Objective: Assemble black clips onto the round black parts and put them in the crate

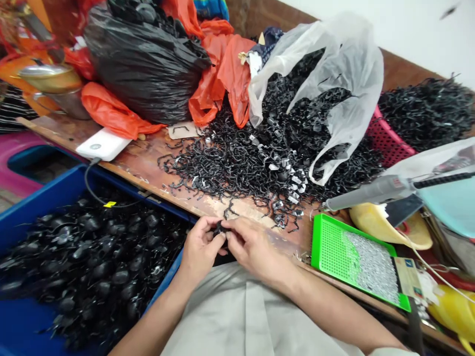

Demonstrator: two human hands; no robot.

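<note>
Close together at the table's front edge, my left hand (202,247) and my right hand (250,244) both pinch a small black part (219,228). Its shape is mostly hidden by my fingers. A thin black strip (230,210) lies on the wood just beyond my fingertips. Behind it spreads a heap of black strips (237,165) with small white pieces (293,180) among them. To the right of my right hand, a green tray (332,242) holds many small shiny pieces (371,262).
A blue bin (22,321) of black round parts stands at left. Behind are a black bag (144,69), red bags (208,94), a clear bag (356,64) and a pink basket (389,141). A grey electric screwdriver (371,193) lies above the tray; a white device (104,144) sits at left.
</note>
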